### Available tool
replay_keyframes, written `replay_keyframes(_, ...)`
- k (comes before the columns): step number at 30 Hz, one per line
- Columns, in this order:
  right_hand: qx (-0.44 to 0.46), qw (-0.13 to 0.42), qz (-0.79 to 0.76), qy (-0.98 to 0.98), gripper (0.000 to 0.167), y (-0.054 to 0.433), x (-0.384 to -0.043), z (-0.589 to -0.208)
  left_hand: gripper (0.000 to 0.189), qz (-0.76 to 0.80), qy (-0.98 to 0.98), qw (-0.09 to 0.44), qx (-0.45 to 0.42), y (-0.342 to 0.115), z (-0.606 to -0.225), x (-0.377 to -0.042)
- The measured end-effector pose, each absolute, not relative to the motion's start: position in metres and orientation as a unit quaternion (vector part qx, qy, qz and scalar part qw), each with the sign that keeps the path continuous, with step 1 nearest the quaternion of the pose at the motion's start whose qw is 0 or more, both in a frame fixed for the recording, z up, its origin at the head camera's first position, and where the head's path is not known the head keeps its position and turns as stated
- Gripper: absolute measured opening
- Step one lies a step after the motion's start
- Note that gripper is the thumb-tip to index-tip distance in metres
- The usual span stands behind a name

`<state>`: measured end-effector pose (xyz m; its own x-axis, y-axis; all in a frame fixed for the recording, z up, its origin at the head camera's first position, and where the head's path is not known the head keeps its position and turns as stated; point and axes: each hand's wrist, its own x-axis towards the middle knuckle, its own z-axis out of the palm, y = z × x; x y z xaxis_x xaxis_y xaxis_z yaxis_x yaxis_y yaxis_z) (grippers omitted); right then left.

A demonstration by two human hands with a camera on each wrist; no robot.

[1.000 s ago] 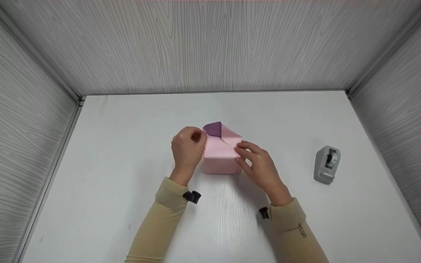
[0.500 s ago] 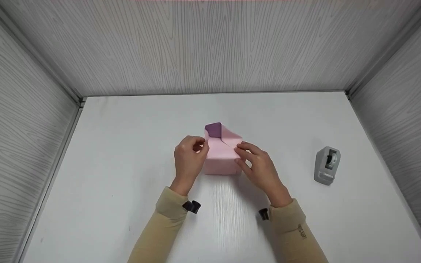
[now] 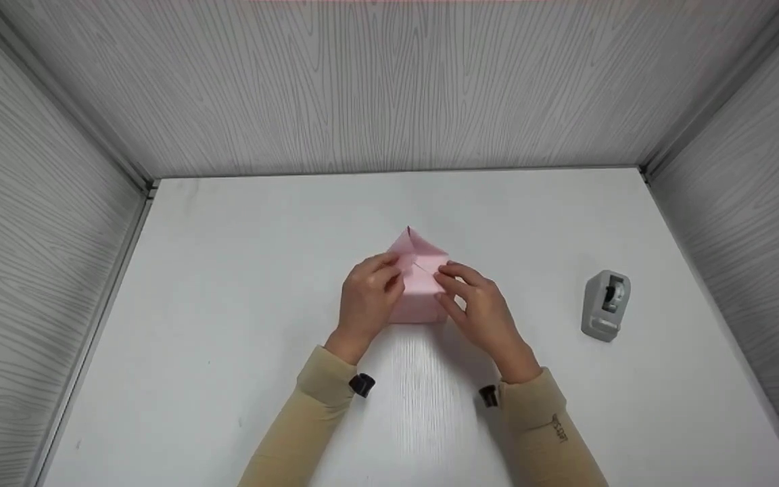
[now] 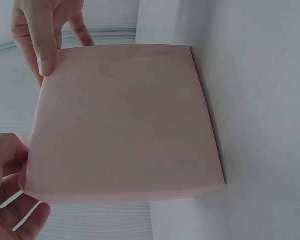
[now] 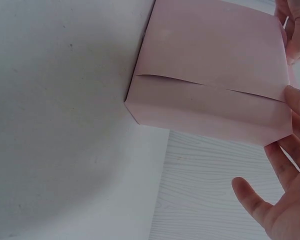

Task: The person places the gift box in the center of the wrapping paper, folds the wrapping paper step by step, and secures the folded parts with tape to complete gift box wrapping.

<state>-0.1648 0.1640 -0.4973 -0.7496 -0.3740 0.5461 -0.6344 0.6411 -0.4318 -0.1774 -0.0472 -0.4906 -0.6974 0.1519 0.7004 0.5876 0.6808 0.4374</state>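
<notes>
A pink paper package (image 3: 419,308) stands on the table between both hands, its folded end upward. The top folds rise to a point at the far side. My left hand (image 3: 370,294) pinches the left flap (image 3: 403,245) between thumb and fingers, over the package top. My right hand (image 3: 481,310) grips the right edge, thumb at the near corner and fingers on the right fold. In the left wrist view, a broad plain face of the package (image 4: 122,120) is visible. A paper seam (image 5: 177,80) crosses the package in the right wrist view.
A grey tape dispenser (image 3: 604,306) with a roll in it stands at the right of the white table (image 3: 241,230). Wood-patterned panels (image 3: 389,88) close in the back and both sides. Black wrist mounts (image 3: 362,385) sit at the cuffs.
My left hand has moved down a little, then right, bringing the left flap inward. The purple inside at the far top is now covered. My right hand has stayed in place.
</notes>
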Motion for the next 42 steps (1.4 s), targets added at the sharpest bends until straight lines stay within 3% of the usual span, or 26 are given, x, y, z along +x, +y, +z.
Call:
replay_keyframes(17,0.287,0.205,0.317,-0.880,0.030,0.164,-0.166,-0.497,0.008,-0.305,-0.873,0.293,-0.242,-0.047,-0.492,-0.176)
replay_keyframes(29,0.282,0.195,0.312,-0.886,0.032,0.164,-0.164,-0.497,0.039,-0.277,-0.885,0.232,-0.292,-0.060,-0.505,-0.158)
replay_keyframes(34,0.280,0.195,0.313,-0.886,0.032,0.163,-0.164,-0.498,0.038,-0.281,-0.880,0.259,-0.283,-0.066,-0.508,-0.152)
replay_keyframes(42,0.277,0.196,0.319,-0.885,0.031,0.163,-0.164,-0.498,0.019,-0.312,-0.856,0.318,-0.261,-0.074,-0.510,-0.150)
